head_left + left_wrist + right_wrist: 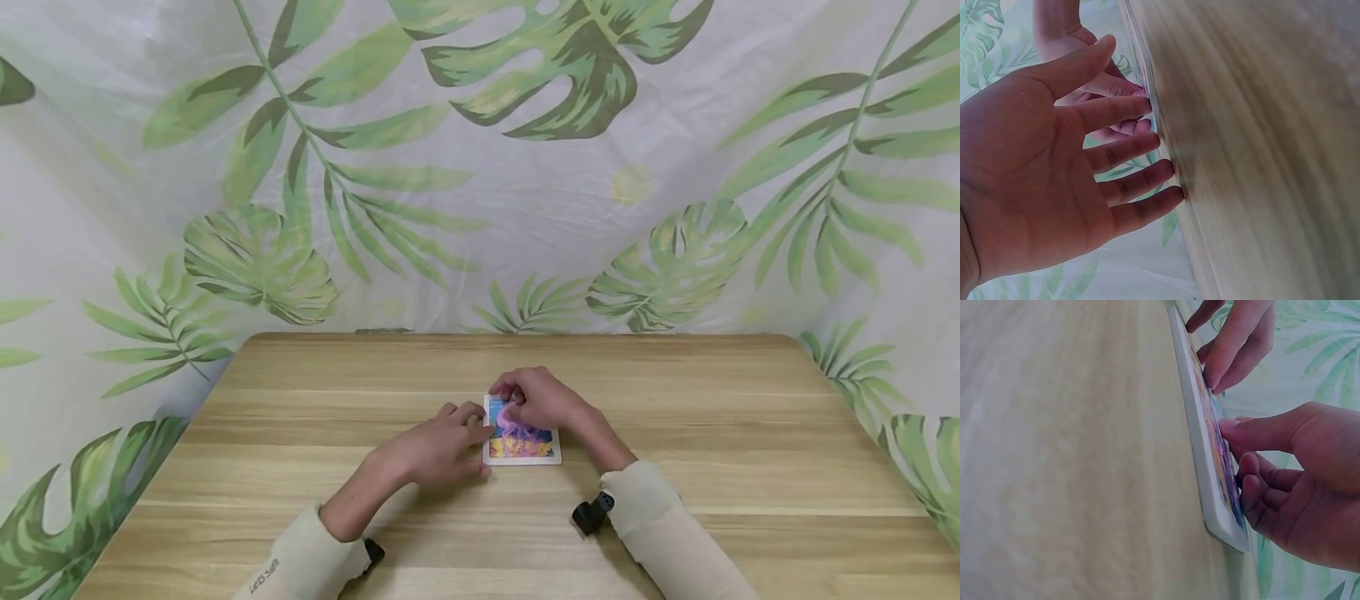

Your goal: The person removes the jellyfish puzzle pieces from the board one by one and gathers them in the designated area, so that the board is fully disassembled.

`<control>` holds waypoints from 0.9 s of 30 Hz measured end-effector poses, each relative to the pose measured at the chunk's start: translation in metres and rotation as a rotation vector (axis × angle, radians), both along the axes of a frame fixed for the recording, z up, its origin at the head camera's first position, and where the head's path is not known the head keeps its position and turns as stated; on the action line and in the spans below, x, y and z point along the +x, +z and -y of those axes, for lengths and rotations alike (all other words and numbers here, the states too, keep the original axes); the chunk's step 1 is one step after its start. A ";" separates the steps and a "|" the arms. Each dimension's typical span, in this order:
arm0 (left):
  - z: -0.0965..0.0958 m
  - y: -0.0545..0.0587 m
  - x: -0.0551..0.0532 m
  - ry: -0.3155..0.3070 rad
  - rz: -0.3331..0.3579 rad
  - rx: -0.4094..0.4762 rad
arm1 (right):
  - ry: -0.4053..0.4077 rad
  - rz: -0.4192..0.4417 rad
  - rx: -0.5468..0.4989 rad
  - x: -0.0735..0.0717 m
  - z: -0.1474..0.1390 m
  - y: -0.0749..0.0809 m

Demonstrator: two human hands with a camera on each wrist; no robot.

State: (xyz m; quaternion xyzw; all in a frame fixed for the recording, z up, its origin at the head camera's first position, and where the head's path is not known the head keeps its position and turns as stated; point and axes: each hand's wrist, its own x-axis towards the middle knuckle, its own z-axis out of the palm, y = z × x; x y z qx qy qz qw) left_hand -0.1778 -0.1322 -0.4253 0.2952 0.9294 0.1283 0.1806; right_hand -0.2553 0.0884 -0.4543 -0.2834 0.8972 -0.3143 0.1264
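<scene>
A small flat picture board (557,459) with a white border lies on the wooden table, showing a pink flamingo-like figure on blue and yellow. My left hand (442,447) rests at the board's left edge, fingers extended and thumb near the lower left corner. In the left wrist view the left palm (1029,162) faces the camera, with nothing in it. From the upper right my right hand (543,398) reaches over the picture. The right wrist view shows the right thumb (1241,432) on the picture surface and the other fingers curled; whether they pinch anything is hidden.
The wood-grain table (315,467) extends around the board on all sides. Behind it hangs a pale cloth (540,217) printed with green leaves. A small black device (592,512) is fixed by the right sleeve cuff, and another (372,555) by the left.
</scene>
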 end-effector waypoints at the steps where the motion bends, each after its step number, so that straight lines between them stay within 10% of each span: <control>1: 0.000 0.000 0.000 -0.001 0.000 0.002 | 0.004 0.011 -0.008 0.000 0.000 0.000; 27: 0.000 0.000 0.000 0.007 -0.013 -0.008 | -0.076 0.019 -0.068 0.001 -0.002 0.002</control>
